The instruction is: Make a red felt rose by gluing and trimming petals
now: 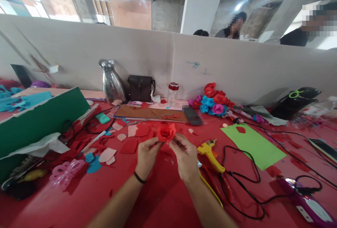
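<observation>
A red paper rose [165,132] is held up between both hands, over the red tabletop [158,200]. My left hand [147,156] pinches the flower's left side between thumb and fingers; a dark band circles that wrist. On the other side, my right hand [185,154] grips the right edge of the petals with closed fingers. The rose faces upward, and its spiral centre shows. Loose red paper petals [129,146] lie just beyond and left of the hands. A yellow glue gun [211,153] rests right of my right hand, beside pliers [209,182] with red and yellow handles.
A steel jug [112,82], black bag [141,87] and glass jar [173,94] stand by the partition [147,52]. Finished paper flowers [214,100] are behind right. A green sheet [254,145], black cable [259,172] and purple power strip [306,200] lie right; a green board [44,115] is left.
</observation>
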The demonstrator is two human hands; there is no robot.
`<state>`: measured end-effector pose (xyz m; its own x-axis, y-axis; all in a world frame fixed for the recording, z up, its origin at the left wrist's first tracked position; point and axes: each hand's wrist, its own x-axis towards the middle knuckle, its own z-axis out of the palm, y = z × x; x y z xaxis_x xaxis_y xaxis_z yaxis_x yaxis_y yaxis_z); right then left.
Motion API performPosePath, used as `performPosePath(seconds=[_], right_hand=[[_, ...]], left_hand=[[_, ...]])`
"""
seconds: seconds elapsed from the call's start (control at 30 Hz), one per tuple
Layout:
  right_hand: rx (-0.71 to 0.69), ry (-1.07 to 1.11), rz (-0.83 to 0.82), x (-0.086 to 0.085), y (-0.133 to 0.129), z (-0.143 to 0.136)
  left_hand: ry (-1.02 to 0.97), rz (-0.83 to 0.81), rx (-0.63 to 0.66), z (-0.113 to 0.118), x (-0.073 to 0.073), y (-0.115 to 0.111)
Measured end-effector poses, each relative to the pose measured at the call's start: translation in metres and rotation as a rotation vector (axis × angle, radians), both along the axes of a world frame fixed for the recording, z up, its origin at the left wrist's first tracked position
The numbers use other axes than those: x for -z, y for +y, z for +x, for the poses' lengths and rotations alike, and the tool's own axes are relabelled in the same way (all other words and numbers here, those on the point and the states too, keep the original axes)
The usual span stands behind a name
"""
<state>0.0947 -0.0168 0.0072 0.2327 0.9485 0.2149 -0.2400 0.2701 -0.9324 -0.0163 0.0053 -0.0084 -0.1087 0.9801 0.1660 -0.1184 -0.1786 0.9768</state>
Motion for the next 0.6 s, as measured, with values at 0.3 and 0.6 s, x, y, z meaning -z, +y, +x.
performPosePath(seconds=[0.3,0.6], right_hand=[[-0.016,-0.073,0.021,0.0023,0.0019,0.0017],[-0.009,-0.187,0.076,0.0006,0.0041,0.0066]], left_hand=[[0.026,0.058,0.026,-0.0010,0.0017,0.0019],[0.015,0.088,0.046,-0.0011,-0.0008,0.0017]])
